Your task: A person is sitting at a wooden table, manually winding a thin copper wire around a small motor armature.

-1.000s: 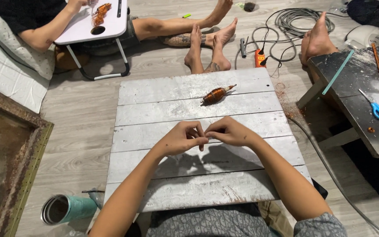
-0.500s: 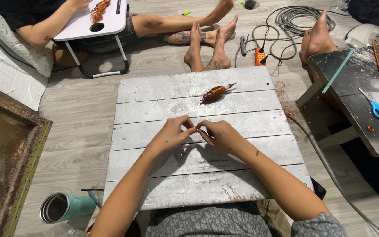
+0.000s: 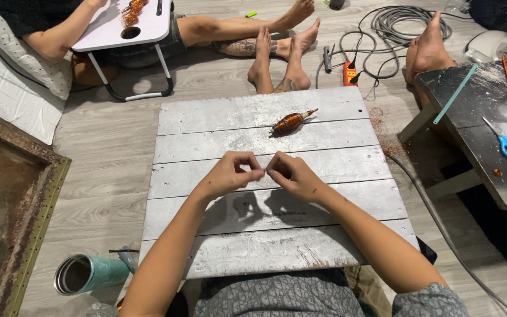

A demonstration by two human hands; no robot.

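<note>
Both the left hand (image 3: 227,175) and right hand (image 3: 291,174) pinch something too fine to make out, fingertips nearly touching over the white board (image 3: 218,123). It could slip from so slight a pinch. The copper coil (image 3: 289,122) lies farther off. The teal cup (image 3: 83,273), near left, looks empty.

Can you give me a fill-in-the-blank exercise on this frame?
1. The left hand and right hand meet fingertip to fingertip above a low table made of ____ planks.
2. The copper wire spool lies ____ the hands on that table.
3. The scissors on the dark bench have ____ handles.

Missing words: whitewashed wooden; beyond; blue
</note>
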